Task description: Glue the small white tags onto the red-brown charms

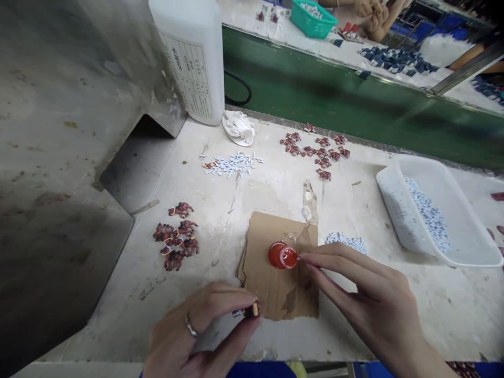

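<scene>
1. Figure (247, 312), small, dark with a tan band; lower centre of the head view.
2. Left hand (200, 325), lower left of centre: thumb and fingertips closed on the figure, palm partly curled, fingertips toward frame right.
3. Right hand (378, 294), lower right: thumb and forefinger pinching a tiny pale piece (298, 258); wrist entering from the lower right corner.
4. Pot (274, 255), red, centre, on cardboard (271, 294); piece at its rim, contact unclear.
5. Progress, by judgement: part-way. Brown figures (323, 153) grouped upper right of centre and mid-left; which are finished, cannot tell.
6. Apparently left: loose pale pieces (234, 164), upper centre, right of centre, and in tub (397, 220), right.
</scene>
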Motion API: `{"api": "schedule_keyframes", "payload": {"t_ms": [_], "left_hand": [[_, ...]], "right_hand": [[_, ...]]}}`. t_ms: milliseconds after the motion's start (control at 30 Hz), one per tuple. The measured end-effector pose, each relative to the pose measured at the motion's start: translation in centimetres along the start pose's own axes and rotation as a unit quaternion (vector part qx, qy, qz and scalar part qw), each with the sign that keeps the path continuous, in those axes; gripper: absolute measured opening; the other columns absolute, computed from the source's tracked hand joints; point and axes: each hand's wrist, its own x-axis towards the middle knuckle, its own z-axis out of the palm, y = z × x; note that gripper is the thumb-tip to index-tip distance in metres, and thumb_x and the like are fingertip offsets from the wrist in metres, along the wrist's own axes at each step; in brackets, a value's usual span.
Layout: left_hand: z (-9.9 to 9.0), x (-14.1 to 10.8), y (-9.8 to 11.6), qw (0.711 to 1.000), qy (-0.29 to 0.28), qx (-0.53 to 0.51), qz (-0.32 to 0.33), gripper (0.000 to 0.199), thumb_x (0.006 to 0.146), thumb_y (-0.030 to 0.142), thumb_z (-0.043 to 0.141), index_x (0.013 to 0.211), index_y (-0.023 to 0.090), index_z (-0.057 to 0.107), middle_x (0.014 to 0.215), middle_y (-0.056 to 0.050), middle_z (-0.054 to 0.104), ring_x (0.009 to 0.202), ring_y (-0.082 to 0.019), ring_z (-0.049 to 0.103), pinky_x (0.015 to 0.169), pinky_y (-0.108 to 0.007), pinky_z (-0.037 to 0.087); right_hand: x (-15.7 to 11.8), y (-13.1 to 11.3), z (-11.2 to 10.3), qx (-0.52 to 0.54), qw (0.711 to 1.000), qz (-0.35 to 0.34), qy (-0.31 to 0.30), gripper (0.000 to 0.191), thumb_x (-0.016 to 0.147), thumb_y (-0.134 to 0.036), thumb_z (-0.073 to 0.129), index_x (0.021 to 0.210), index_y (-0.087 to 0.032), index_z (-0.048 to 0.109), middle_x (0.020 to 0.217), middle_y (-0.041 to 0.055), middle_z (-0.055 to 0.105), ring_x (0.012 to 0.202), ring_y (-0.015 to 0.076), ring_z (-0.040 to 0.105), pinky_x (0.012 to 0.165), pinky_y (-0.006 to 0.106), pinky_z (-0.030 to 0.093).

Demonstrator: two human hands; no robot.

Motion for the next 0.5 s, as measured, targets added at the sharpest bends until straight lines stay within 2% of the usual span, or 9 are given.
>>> {"api": "schedule_keyframes", "payload": {"t_ms": [133, 500], "left_hand": [[-0.17, 0.01, 0.08, 1.0, -0.016, 0.012, -0.01, 0.014, 0.115, 0.027, 0.072, 0.125, 0.036, 0.072, 0.108, 0.006, 0.09, 0.093, -0.013, 0.089, 0.091, -0.017, 0.073], [0.29, 0.15, 0.0, 1.0, -0.012, 0.009, -0.016, 0.012, 0.117, 0.029, 0.07, 0.123, 0.038, 0.072, 0.105, 0.009, 0.088, 0.093, -0.01, 0.087, 0.09, -0.013, 0.071]], "right_hand": [[-0.11, 0.0, -0.07, -0.017, 1.0, -0.009, -0.004, 0.027, 0.101, -0.01, 0.075, 0.108, -0.033, 0.086, 0.097, -0.0027, 0.093, 0.078, 0.0175, 0.09, 0.072, 0.024, 0.078], [-0.69, 0.04, -0.31, -0.039, 0.999, -0.01, -0.004, 0.029, 0.104, -0.011, 0.073, 0.113, -0.036, 0.083, 0.102, -0.0018, 0.092, 0.08, 0.0194, 0.091, 0.071, 0.025, 0.078]]}}
